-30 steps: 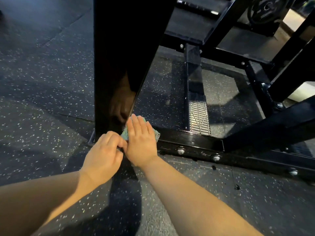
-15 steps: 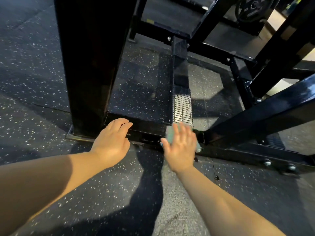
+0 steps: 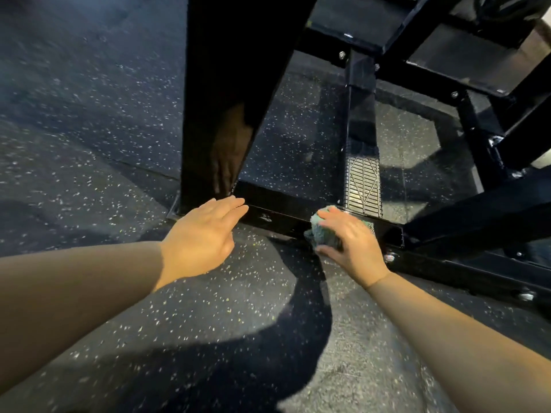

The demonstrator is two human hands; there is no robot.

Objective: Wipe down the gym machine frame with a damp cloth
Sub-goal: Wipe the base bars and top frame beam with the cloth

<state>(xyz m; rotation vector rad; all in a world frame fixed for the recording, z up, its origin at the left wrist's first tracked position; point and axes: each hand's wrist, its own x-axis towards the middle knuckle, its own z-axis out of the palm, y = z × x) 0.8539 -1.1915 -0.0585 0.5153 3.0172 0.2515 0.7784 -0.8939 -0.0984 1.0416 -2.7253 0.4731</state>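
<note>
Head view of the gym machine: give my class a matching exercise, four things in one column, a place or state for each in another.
Things: 1 left hand; 2 right hand; 3 green cloth; 4 ribbed metal plate.
States: A grips the cloth; B fingers straight, near the foot of the upright post; C bunched on the base bar; D on the centre beam, beyond the cloth.
Pairs: 1-B, 2-A, 3-C, 4-D.

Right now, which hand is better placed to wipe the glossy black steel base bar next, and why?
Right. The right hand grips the crumpled teal cloth against that base bar; the left hand holds nothing, its straight fingers by the black upright post.
</note>
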